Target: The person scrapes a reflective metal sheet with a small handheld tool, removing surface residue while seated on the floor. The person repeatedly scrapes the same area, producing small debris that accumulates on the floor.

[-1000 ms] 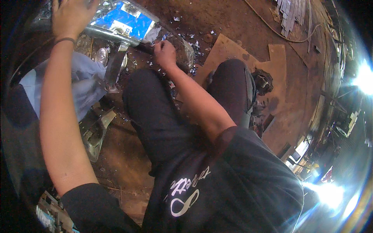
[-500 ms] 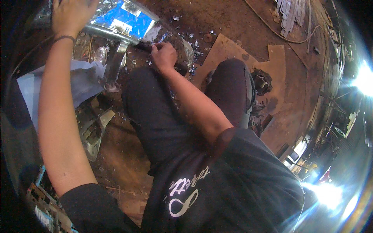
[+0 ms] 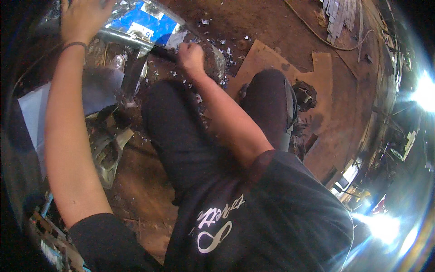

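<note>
At the upper left, my left hand [image 3: 86, 20] reaches over a metal piece with a blue-and-white panel [image 3: 145, 22]. Its thumb and finger are spread apart; the fingertips run out of the picture. A shiny metal tube [image 3: 122, 37] crosses below the panel and meets a dark bar [image 3: 164, 53]. My right hand [image 3: 191, 56] is closed in a fist at the far end of this bar, just right of the panel; the fingers' undersides are hidden. Below the tube stands a flat metal strip [image 3: 132, 75], with a whitish sheet [image 3: 36, 104] beside my left forearm.
Small shreds of scrap [image 3: 226, 56] litter the brown ground near my right hand. A flat brown board [image 3: 267, 59] lies beyond my knee, with a dark lumpy object [image 3: 306, 95] on it. A rope [image 3: 312, 34] and pale strips [image 3: 340, 18] lie at the upper right. A cut-out metal bracket [image 3: 111, 154] sits lower left.
My right hand has moved slightly up and turned, its fist now nearer the panel's corner. Shadow now darkens the sheet and metal strip. My left hand stays in place.
</note>
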`<action>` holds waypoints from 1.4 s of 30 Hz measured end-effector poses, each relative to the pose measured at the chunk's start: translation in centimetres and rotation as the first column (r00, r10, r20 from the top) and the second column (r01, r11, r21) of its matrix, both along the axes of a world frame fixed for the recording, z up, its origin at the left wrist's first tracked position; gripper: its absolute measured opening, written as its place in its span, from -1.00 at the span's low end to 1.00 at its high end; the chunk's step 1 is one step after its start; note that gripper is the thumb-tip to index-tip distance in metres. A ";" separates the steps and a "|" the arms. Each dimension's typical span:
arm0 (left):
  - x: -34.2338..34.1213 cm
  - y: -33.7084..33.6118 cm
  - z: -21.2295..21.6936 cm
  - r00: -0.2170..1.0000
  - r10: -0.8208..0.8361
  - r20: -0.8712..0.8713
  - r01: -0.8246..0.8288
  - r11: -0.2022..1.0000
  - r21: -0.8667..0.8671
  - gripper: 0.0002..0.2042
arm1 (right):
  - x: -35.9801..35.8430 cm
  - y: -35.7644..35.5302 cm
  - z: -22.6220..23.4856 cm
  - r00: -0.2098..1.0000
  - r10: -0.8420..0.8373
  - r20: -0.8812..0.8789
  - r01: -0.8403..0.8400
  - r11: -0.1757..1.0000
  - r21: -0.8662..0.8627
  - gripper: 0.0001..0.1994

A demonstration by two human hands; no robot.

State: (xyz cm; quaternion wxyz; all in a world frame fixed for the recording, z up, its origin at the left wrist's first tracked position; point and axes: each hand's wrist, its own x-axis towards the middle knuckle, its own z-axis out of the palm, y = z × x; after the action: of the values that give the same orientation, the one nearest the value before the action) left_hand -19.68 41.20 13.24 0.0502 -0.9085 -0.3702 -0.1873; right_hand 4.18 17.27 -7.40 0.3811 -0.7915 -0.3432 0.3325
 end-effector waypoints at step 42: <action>-4.2 2.6 -1.5 0.998 -0.044 0.035 0.048 0.993 -0.110 -0.46 | -0.5 -2.8 -2.0 0.988 0.150 0.026 -0.152 0.978 0.143 -0.09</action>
State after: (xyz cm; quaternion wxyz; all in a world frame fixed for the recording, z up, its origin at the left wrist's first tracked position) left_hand -23.93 43.84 11.77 -0.0107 -0.9150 -0.3597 -0.1825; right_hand 3.72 14.49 -9.36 0.4086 -0.7358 -0.4284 0.3289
